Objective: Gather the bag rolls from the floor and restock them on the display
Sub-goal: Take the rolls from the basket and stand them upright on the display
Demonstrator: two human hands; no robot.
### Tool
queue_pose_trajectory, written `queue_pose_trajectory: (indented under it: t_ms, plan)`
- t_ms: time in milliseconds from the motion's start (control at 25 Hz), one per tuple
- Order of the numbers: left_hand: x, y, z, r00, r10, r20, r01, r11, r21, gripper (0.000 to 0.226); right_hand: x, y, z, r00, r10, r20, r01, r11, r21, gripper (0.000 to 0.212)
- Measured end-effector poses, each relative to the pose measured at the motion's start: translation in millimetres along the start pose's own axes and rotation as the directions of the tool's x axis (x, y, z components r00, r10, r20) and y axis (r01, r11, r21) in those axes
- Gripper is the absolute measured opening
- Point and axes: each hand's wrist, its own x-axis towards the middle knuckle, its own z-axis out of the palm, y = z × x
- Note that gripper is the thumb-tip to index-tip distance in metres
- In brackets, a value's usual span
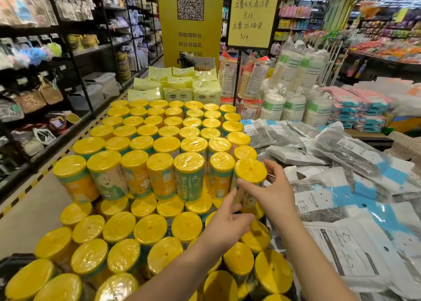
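Note:
Yellow-topped bag rolls stand upright in packed rows on the display (159,141), a raised tier behind and a lower tier (118,227) in front. One roll (250,171) stands at the right end of the raised tier's front row. My right hand (271,191) curls round this roll from the right, thumb across its front and fingers behind. From the left and below, my left hand (227,223) touches the roll's lower side with its fingertips, fingers fairly straight.
Grey and blue flat bag packs (341,186) lie piled right of the rolls. Pale yellow packs (177,84), stacked paper cups (293,84) and a yellow sign post (237,73) stand behind. Dark shelving (45,73) lines the aisle floor (34,209) on the left.

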Motion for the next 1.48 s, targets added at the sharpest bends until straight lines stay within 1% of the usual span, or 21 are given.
queue_pose_trajectory:
  t_ms: [160,280,440,560,640,680,720,760,800,840,880,920,1000,1040,1080,1120,1160,1280,1400,1480]
  plan:
    - [10,-7,1,0.999,-0.036,-0.037,0.033,0.996,-0.08,0.078,6,17,9,1.0,0.009,0.003,-0.009,0.998,-0.066,0.095]
    - [14,-10,3,0.999,-0.035,-0.038,0.031,0.995,-0.091,0.078,7,20,8,1.0,-0.014,0.014,0.015,0.995,-0.097,0.087]
    - [12,-13,2,0.999,-0.046,-0.022,0.043,0.995,-0.095,0.077,5,24,9,0.999,-0.019,0.032,0.022,0.995,-0.093,0.081]
    - [10,-12,0,0.998,-0.062,-0.017,0.061,0.998,-0.035,0.076,5,21,3,0.997,-0.008,0.072,0.016,0.994,-0.111,0.084]
    - [8,-5,-6,0.995,-0.089,-0.037,0.089,0.996,0.023,0.073,6,13,-4,0.991,-0.006,0.131,0.029,0.985,-0.172,0.086]
    - [4,-2,-12,0.995,-0.08,-0.058,0.085,0.99,0.108,0.071,4,8,-8,0.986,-0.027,0.162,0.064,0.97,-0.234,0.086]
    - [-1,2,-19,0.996,-0.044,-0.075,0.061,0.967,0.247,0.068,1,3,-11,0.981,-0.076,0.179,0.13,0.941,-0.312,0.086]
    - [-7,6,-27,0.996,0.017,-0.086,0.019,0.917,0.397,0.066,-4,-3,-14,0.969,-0.151,0.193,0.218,0.891,-0.397,0.084]
    - [-15,9,-36,0.992,0.085,-0.092,-0.023,0.847,0.531,0.065,-10,-10,-16,0.946,-0.24,0.216,0.316,0.825,-0.468,0.082]
    - [-22,12,-44,0.987,0.133,-0.094,-0.041,0.762,0.647,0.065,-16,-16,-15,0.917,-0.317,0.243,0.399,0.76,-0.513,0.079]
    - [-29,15,-51,0.984,0.154,-0.094,-0.031,0.66,0.751,0.066,-23,-22,-13,0.889,-0.368,0.274,0.459,0.718,-0.524,0.076]
    - [-36,18,-57,0.981,0.169,-0.097,-0.011,0.544,0.839,0.067,-30,-28,-10,0.868,-0.389,0.309,0.497,0.7,-0.513,0.073]
    - [-54,23,-67,0.976,0.184,-0.119,0.056,0.313,0.948,0.068,-43,-39,2,0.829,-0.398,0.393,0.552,0.693,-0.464,0.068]
    - [-66,24,-71,0.975,0.175,-0.138,0.098,0.218,0.971,0.068,-50,-43,9,0.805,-0.402,0.437,0.581,0.683,-0.443,0.066]
    - [-79,25,-76,0.974,0.162,-0.158,0.136,0.137,0.981,0.067,-58,-47,17,0.783,-0.396,0.48,0.604,0.672,-0.429,0.063]
    - [-93,25,-82,0.973,0.145,-0.181,0.171,0.084,0.982,0.065,-69,-51,26,0.768,-0.38,0.515,0.612,0.672,-0.416,0.059]
    - [-108,25,-89,0.966,0.142,-0.218,0.21,0.069,0.975,0.064,-81,-57,35,0.751,-0.368,0.548,0.621,0.674,-0.399,0.055]
    - [-145,20,-111,0.937,0.183,-0.298,0.288,0.082,0.954,0.064,-111,-79,58,0.684,-0.378,0.624,0.67,0.663,-0.333,0.053]
    - [-192,16,-145,0.913,0.229,-0.339,0.323,0.105,0.941,0.065,-147,-116,84,0.614,-0.414,0.673,0.734,0.613,-0.292,0.057]
    - [-235,9,-175,0.897,0.256,-0.361,0.337,0.132,0.932,0.064,-182,-145,106,0.558,-0.457,0.693,0.787,0.556,-0.267,0.058]
